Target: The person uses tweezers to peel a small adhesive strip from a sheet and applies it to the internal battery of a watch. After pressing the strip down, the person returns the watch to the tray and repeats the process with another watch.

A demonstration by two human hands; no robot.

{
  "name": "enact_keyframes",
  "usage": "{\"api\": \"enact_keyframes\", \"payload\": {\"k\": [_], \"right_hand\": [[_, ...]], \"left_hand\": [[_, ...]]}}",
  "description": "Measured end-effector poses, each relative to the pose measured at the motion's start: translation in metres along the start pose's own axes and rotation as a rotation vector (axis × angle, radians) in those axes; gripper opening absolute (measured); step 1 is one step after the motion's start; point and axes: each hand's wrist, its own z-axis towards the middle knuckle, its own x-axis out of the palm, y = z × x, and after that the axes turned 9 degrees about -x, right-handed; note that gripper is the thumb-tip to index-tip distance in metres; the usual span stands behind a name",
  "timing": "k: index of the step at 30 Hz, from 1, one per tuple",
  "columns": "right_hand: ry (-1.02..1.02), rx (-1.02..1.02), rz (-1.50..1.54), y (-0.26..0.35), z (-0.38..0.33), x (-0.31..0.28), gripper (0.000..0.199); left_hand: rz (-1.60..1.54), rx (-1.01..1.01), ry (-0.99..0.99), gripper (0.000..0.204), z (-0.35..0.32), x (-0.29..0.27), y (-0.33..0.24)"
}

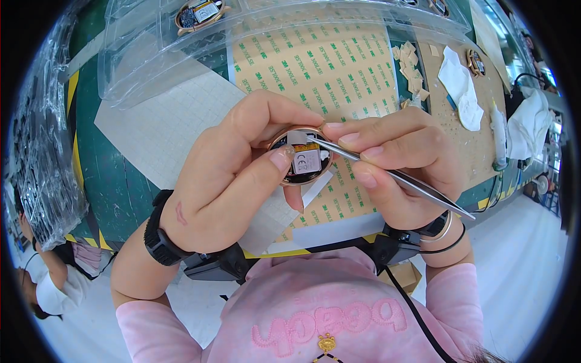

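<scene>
My left hand (233, 163) is closed around a round rose-gold watch case (302, 181), its thumb pressing on the near left of the opened inside. Within the case sit a silver battery (307, 162), an orange strip and a small grey patch (296, 138). My right hand (402, 157) pinches a pair of steel tweezers (411, 183), and their tips touch or hover right at the grey patch; I cannot tell which. The tweezers' back end points down to the right. My left fingers hide part of the case's rim.
Under my hands lies a tan adhesive sheet (339, 72) with green print, beside a grey gridded sheet (142, 121). A clear plastic tray (139, 72) with watch cases crosses the back. Rightward, a brown board (460, 145) carries tan pieces (411, 72), a white cloth (461, 91) and another watch case (475, 62).
</scene>
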Motion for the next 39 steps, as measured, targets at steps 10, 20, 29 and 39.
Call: {"api": "enact_keyframes", "payload": {"k": [10, 20, 29, 39], "right_hand": [[-0.015, -0.025, 0.027, -0.0023, -0.0007, -0.0002, 0.014], [-0.007, -0.047, 0.01, -0.0019, 0.0, -0.0018, 0.014], [-0.002, -0.081, -0.02, -0.0035, -0.0001, -0.0013, 0.015], [0.001, -0.09, -0.019, -0.0046, 0.0002, -0.0008, 0.016]], "left_hand": [[0.033, 0.003, 0.019, 0.033, 0.0003, -0.0014, -0.0001], [0.013, 0.009, 0.012, 0.034, 0.0002, -0.0005, -0.0005], [0.011, -0.003, 0.019, 0.033, 0.0003, -0.0007, -0.0003], [0.038, -0.008, 0.024, 0.032, -0.0001, -0.0031, 0.0011]]}}
